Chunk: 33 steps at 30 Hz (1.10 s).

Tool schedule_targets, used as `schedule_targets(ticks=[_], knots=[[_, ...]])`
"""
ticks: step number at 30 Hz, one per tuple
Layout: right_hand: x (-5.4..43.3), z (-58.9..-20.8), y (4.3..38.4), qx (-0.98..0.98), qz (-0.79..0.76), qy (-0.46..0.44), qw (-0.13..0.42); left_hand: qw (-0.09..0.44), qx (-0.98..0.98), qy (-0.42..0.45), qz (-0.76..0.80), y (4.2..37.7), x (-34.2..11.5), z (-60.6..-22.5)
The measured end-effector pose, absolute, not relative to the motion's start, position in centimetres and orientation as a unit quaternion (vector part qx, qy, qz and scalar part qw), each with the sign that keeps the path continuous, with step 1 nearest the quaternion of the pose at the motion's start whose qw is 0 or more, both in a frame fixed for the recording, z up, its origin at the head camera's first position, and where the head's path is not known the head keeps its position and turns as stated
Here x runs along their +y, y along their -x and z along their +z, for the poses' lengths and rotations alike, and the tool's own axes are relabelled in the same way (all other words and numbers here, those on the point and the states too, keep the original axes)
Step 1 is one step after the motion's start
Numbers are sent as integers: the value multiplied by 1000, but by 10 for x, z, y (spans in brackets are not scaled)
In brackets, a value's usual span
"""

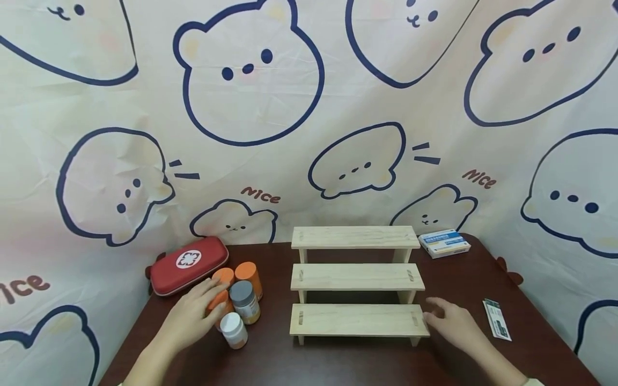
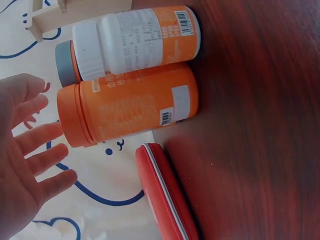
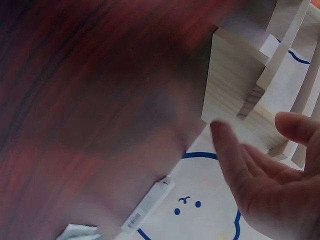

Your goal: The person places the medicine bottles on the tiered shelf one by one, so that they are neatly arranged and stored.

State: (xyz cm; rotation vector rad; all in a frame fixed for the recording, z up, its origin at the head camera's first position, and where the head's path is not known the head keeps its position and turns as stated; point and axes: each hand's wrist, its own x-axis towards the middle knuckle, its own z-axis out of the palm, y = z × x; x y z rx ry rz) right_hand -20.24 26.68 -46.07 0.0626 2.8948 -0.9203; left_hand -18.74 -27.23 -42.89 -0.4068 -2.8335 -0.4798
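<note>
My left hand (image 1: 193, 308) is over a cluster of bottles, its fingers apart and loosely bent near an orange lid. In the left wrist view, that orange bottle (image 2: 132, 107) stands beside a white bottle with an orange lower label (image 2: 175, 35), and nothing is held in the palm. A white-capped bottle (image 1: 234, 331) and a grey-capped bottle (image 1: 245, 301) stand right of the fingers, with another orange bottle (image 1: 250, 280) behind. My right hand (image 1: 454, 324), fingers loosely bent and holding nothing, is beside the right end of a three-step wooden shelf (image 1: 357, 320).
A red zippered case (image 1: 207, 257) with a white emblem lies behind the bottles at the left. A blue-and-white box (image 1: 444, 244) sits at the back right. Nearer, a flat white-and-dark packet (image 1: 497, 320) lies right of my right hand. A patterned cloth backs the dark table (image 1: 270, 364).
</note>
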Motion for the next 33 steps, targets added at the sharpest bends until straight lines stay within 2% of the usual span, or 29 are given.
schedule_targets(ticks=[9,16,24,33], knots=[[264,-476,202,878,-467,-45,95,88,-975,113,-168,187,-277,-433],[265,-484,207,818,-551,-57,155,68,-975,82,-193,187,-274,-434],[265,-490,205,798,-578,-77,153,63,-976,71,-197,190,-273,-438],[263,-491,208,789,-588,-106,142,98,-976,73,-180,194,-274,-438]])
